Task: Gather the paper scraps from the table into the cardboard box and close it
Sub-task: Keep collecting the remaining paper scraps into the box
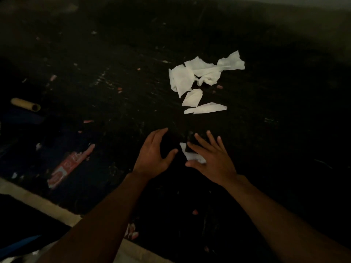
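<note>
White paper scraps (199,73) lie in a loose crumpled heap on the dark table (114,73), well beyond both of the person's bare hands and a little to the right of the right grip (214,160). Two torn slips have come away from the heap on its near side: a stubby slip (192,97) and a long narrow slip (206,108), both lying flat between the heap and the fingertips.

The left grip (153,154) hangs over the table with its fingers loosely curved and its thumb spread wide, and it holds nothing. The right grip is just beside it, fingers straight and fanned apart, palm down. One small scrap (187,153) shows in the gap between that hand's thumb and forefinger, its near end tucked under the edge of the palm. The fingers are not curled round it. In this dim light I cannot tell whether the palm rests on it or is only above it.

Far out to the left of the left grip lies a cardboard tube (25,104) on its side. Nearer, still to the left, is a red wrapper (66,168) lying flat, and pink flecks (88,121) are scattered over the scuffed tabletop.
</note>
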Tool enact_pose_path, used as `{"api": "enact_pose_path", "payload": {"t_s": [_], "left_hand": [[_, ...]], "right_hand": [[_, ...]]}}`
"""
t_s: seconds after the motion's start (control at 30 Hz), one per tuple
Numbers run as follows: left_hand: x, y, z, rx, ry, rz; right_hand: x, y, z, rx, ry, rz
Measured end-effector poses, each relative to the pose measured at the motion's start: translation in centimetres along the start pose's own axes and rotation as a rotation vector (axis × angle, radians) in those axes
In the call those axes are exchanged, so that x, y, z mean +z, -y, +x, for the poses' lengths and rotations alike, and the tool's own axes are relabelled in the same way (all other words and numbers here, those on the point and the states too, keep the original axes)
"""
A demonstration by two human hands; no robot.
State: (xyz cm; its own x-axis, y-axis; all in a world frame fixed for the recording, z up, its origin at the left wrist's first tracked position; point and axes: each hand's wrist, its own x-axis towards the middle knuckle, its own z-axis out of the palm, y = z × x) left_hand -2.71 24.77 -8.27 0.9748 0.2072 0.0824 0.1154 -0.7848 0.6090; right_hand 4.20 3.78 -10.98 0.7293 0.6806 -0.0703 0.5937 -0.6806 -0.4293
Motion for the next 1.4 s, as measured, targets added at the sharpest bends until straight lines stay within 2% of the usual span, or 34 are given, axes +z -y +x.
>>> {"api": "enact_pose_path", "payload": {"t_s": [0.23, 0.37, 0.5, 0.57, 0.73, 0.97, 1.07, 1.3, 1.4], "left_hand": [[0.6, 0.0, 6.4, 0.038, 0.041, -0.041], [0.8, -0.4, 11.3, 0.125, 0.008, -0.071], [0.1, -0.1, 16.8, 0.285, 0.066, 0.081], [-0.5, 0.3, 19.5, 0.320, 0.142, 0.170], [-1.4, 0.8, 25.1, 0.376, 0.326, 0.226], [0.6, 3.6, 28.1, 0.436, 0.522, 0.248], [1.3, 4.7, 27.8, 0.438, 0.457, 0.199], [2.6, 4.8, 25.9, 0.378, 0.165, 0.044], [2.5, 4.3, 25.0, 0.386, 0.135, 0.036]], "right_hand": [[-1.2, 0.4, 2.9, 0.183, -0.298, 0.321], [-4.5, -1.0, 6.5, 0.245, -0.556, 0.418], [-6.8, -3.3, 10.1, 0.220, -0.488, 0.380], [-6.9, -4.4, 11.5, 0.202, -0.410, 0.373], [-5.9, -6.3, 13.6, 0.206, -0.180, 0.291], [-3.8, -8.5, 15.4, -0.041, -0.224, 0.081], [-3.7, -8.5, 15.2, -0.021, -0.260, 0.157], [-4.1, -7.4, 14.6, 0.099, -0.393, 0.405], [-4.4, -7.4, 13.5, 0.167, -0.395, 0.402]]}}
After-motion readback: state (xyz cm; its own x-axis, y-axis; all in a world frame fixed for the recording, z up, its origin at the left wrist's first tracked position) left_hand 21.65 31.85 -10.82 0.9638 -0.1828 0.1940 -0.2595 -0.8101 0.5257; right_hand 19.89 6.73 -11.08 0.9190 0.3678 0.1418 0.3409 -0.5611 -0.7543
